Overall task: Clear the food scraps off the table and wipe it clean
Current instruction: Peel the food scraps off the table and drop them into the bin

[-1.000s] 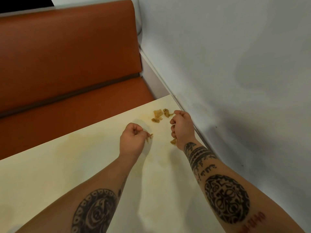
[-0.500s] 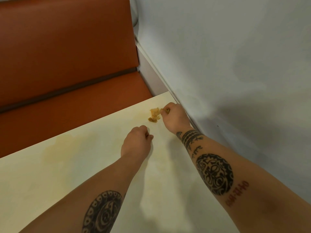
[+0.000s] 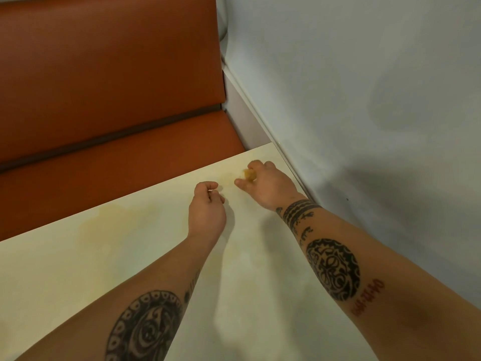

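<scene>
Two tattooed forearms reach up from the bottom of the frame over the cream table (image 3: 86,259), which shows faint yellowish stains. At centre, the left hand (image 3: 207,208) hovers with fingers curled into a loose fist; I cannot tell whether anything lies inside it. Just beyond, to its right, the right hand (image 3: 269,185) pinches a yellow-brown food scrap (image 3: 249,175) near the table's far right corner. Behind stands an orange bench (image 3: 104,82), upper left, and a pale wall (image 3: 364,100), right.
</scene>
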Tool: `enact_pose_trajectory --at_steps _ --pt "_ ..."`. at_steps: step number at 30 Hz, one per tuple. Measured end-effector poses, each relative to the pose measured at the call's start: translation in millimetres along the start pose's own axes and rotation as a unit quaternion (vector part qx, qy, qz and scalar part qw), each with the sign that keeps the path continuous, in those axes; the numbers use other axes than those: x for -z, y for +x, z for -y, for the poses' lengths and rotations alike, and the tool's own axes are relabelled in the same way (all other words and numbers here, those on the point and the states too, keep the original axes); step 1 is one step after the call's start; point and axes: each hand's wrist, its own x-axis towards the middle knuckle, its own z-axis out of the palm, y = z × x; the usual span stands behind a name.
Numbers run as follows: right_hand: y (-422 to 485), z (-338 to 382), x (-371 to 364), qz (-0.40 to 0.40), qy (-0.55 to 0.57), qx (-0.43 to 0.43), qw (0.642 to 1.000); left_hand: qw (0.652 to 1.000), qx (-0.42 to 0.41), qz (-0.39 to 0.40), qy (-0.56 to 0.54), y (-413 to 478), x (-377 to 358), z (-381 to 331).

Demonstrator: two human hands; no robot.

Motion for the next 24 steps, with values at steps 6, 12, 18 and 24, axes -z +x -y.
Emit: enact_pose_trajectory --at_steps 6,12,18,24 --pt "-14.3 5.6 -23.5 -0.030 -0.075 0.047 0.996 0.999 0.021 0.002 -0.024 -4.6 7.1 3.4" --pt "-56.4 16.2 -35.2 -0.066 0.098 0.007 0.993 0.998 0.022 0.017 -0.054 -19.0 10.4 8.9" --pt "-138.7 41.8 -79.3 -0.063 0.187 0.038 0.979 0.985 0.105 -0.049 -0.128 -45.1 17.6 18.8" --pt "-186.7 57.8 -98.9 -0.099 0.272 -0.029 0.957 0.989 0.079 -0.005 -0.122 -80.2 46.7 21.4"
